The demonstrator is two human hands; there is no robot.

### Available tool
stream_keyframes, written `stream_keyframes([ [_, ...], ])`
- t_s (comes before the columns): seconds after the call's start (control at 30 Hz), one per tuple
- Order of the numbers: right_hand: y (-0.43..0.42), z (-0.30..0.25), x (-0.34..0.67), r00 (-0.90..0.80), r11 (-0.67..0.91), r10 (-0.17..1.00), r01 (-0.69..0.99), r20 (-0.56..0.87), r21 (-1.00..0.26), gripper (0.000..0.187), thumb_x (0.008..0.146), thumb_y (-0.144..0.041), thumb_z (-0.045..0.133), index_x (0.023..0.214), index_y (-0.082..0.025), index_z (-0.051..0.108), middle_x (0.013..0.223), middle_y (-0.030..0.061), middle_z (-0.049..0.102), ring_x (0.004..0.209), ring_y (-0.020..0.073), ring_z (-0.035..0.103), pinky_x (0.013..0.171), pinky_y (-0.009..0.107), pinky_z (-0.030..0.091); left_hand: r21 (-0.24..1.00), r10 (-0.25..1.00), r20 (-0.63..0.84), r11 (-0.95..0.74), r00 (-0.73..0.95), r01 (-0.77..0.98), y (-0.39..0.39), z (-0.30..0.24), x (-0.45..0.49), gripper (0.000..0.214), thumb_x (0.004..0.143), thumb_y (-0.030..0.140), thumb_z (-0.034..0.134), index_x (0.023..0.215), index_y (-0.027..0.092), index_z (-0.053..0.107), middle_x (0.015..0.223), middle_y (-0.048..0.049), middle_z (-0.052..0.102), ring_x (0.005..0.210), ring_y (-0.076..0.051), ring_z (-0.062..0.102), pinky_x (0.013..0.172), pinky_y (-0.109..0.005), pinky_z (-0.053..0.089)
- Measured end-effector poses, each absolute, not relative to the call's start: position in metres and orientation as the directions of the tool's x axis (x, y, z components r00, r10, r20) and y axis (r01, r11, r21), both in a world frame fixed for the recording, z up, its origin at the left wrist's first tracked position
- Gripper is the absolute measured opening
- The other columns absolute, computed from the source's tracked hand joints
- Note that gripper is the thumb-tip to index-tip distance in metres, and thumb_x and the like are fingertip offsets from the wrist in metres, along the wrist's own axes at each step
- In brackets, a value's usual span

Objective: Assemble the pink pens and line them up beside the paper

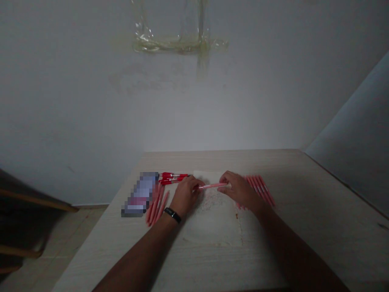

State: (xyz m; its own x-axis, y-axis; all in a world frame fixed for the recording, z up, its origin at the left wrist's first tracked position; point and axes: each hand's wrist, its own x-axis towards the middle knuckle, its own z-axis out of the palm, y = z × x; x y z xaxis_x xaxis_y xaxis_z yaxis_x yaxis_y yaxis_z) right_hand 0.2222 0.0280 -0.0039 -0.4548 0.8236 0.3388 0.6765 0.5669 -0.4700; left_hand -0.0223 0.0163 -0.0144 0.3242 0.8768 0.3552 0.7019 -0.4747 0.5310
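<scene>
Both my hands meet over a sheet of white paper (pixel 212 219) on a pale wooden table (pixel 304 211). A pink pen (pixel 212 185) lies level between them. My left hand (pixel 185 196), with a black band on its wrist, is closed on the pen's left end. My right hand (pixel 240 190) is closed on its right end. A row of several pink pens (pixel 263 188) lies just right of my right hand. Left of my left hand lie more pink pens (pixel 156 207) and a few red pen caps (pixel 173 177).
A blurred-out flat box (pixel 141 194) sits at the table's left edge beside the pink pens. A grey wall with taped clear plastic (pixel 179 40) rises behind the table. Dark wooden furniture (pixel 27 219) stands at the left over a tiled floor.
</scene>
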Motion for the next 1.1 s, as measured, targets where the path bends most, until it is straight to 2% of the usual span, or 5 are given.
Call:
stream_keyframes([
  [0.17,0.0269,-0.0033,0.2223,-0.488,0.588,0.809,0.674,0.328,-0.447,0.025,0.099,-0.028,0.051,0.079,-0.018,0.061,0.079,0.0013,0.060,0.077,0.0149,0.056,0.071,0.027,0.038,0.524,0.875,0.353,-0.478,0.332,0.704,0.0158,-0.0129,-0.0209,0.018,0.081,0.009,0.062,0.090,0.020,0.073,0.085,-0.0053,0.065,0.082,-0.019,0.057,0.074,-0.029,0.043],
  [0.33,0.0274,-0.0037,0.2230,-0.452,0.566,0.824,0.680,0.341,-0.466,0.011,0.092,-0.028,0.063,0.088,-0.018,0.061,0.086,0.0014,0.062,0.079,0.0154,0.056,0.070,0.027,0.038,0.539,0.883,0.352,-0.461,0.310,0.705,0.0171,-0.0155,-0.0218,0.018,0.082,0.009,0.062,0.090,0.019,0.073,0.087,-0.0056,0.066,0.084,-0.019,0.058,0.076,-0.031,0.043],
  [0.77,0.0291,-0.0046,0.2249,-0.505,0.606,0.795,0.660,0.336,-0.444,0.026,0.099,-0.029,0.051,0.077,-0.018,0.061,0.078,0.0012,0.060,0.075,0.0147,0.055,0.070,0.027,0.038,0.549,0.884,0.349,-0.463,0.313,0.696,0.0173,-0.0126,-0.0211,0.015,0.081,0.010,0.062,0.089,0.019,0.073,0.085,-0.0059,0.065,0.082,-0.020,0.057,0.074,-0.030,0.042],
  [0.9,0.0289,-0.0054,0.2258,-0.441,0.570,0.822,0.652,0.361,-0.501,0.012,0.092,-0.030,0.063,0.090,-0.019,0.062,0.087,0.0014,0.062,0.079,0.0151,0.057,0.070,0.026,0.039,0.551,0.883,0.354,-0.463,0.308,0.694,0.0177,-0.0143,-0.0213,0.013,0.084,0.014,0.062,0.089,0.018,0.073,0.085,-0.0060,0.065,0.084,-0.020,0.057,0.076,-0.031,0.042],
  [1.1,0.0342,-0.0090,0.2273,-0.521,0.625,0.780,0.673,0.346,-0.397,0.018,0.095,-0.030,0.059,0.082,-0.018,0.063,0.081,0.0016,0.062,0.075,0.0156,0.055,0.069,0.027,0.037,0.551,0.878,0.346,-0.476,0.331,0.685,0.0169,-0.0135,-0.0208,0.016,0.081,0.009,0.061,0.089,0.018,0.073,0.086,-0.0061,0.065,0.083,-0.019,0.056,0.074,-0.030,0.041],
])
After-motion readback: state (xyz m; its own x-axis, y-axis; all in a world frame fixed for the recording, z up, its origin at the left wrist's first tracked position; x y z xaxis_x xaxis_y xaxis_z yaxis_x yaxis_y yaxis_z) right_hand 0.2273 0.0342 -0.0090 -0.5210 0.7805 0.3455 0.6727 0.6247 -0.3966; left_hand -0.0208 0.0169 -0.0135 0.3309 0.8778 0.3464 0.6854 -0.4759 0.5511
